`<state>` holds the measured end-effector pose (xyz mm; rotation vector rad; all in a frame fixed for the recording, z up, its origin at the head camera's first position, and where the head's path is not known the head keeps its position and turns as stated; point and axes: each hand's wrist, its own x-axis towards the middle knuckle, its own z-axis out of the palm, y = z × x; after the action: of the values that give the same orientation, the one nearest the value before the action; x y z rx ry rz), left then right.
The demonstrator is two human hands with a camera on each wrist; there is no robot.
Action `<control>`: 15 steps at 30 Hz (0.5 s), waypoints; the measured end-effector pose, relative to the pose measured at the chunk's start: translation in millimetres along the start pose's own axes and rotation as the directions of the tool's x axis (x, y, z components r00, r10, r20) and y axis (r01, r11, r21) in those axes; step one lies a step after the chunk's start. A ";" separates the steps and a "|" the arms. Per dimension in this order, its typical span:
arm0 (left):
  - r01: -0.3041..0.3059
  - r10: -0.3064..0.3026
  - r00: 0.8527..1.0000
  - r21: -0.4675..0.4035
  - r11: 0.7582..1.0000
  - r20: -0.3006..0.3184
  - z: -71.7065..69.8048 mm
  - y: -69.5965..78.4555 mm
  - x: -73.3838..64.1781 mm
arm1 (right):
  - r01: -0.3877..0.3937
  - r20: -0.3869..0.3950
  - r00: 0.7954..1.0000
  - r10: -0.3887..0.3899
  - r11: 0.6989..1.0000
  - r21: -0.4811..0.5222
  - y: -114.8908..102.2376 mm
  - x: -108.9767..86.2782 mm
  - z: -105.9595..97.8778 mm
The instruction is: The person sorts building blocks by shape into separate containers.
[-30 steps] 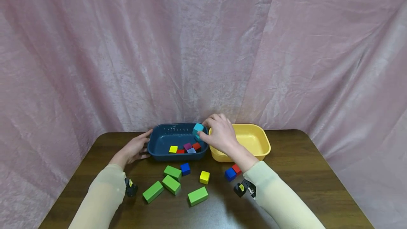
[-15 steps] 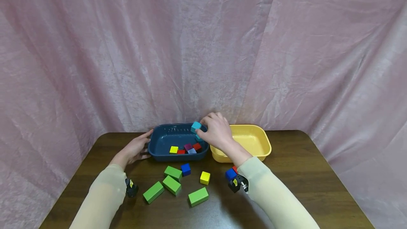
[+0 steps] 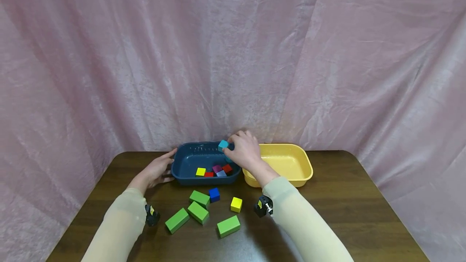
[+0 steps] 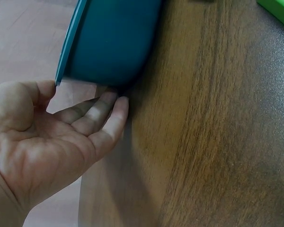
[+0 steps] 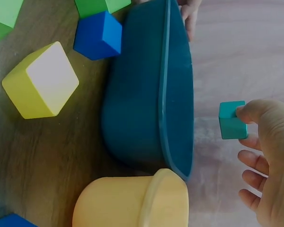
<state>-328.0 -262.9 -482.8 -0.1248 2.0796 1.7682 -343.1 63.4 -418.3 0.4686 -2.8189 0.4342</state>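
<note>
Turquoise cube (image 3: 223, 146) was pinched above the blue bin (image 3: 196, 161).
Head view: the right hand (image 3: 245, 148) held the cube between thumb and forefinger over the bin's far right part, while the left hand (image 3: 158, 171) touched the bin's left end; the yellow bin (image 3: 287, 165) stood just to the right, and green blocks (image 3: 228, 226), a blue cube (image 3: 214, 195) and a yellow cube (image 3: 236, 204) lay on the near side. Left wrist view: one left digit touched the bin's rim, others lay near its base, the grip wide. Right wrist view: a narrow pinch retained the cube clear of the rim.
</note>
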 end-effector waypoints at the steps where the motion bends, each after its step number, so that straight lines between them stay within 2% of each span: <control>1: 0.000 0.000 1.000 0.001 1.000 -0.001 0.4 0.4 0.2 | -0.003 0.000 1.000 0.003 1.000 -0.006 -0.3 0.6 1.1; 6: 0.000 0.000 1.000 0.004 1.000 -0.002 0.8 1.3 1.0 | -0.019 0.005 1.000 0.019 1.000 -0.021 -3.2 3.2 7.2; 15: -0.004 0.004 1.000 -0.002 1.000 0.000 1.2 -1.3 1.8 | -0.006 -0.010 1.000 0.006 1.000 0.031 -4.2 -2.3 8.3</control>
<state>-328.9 -261.6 -484.8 -0.1215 2.0788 1.7727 -341.1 57.5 -425.6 0.4630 -2.8080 0.4809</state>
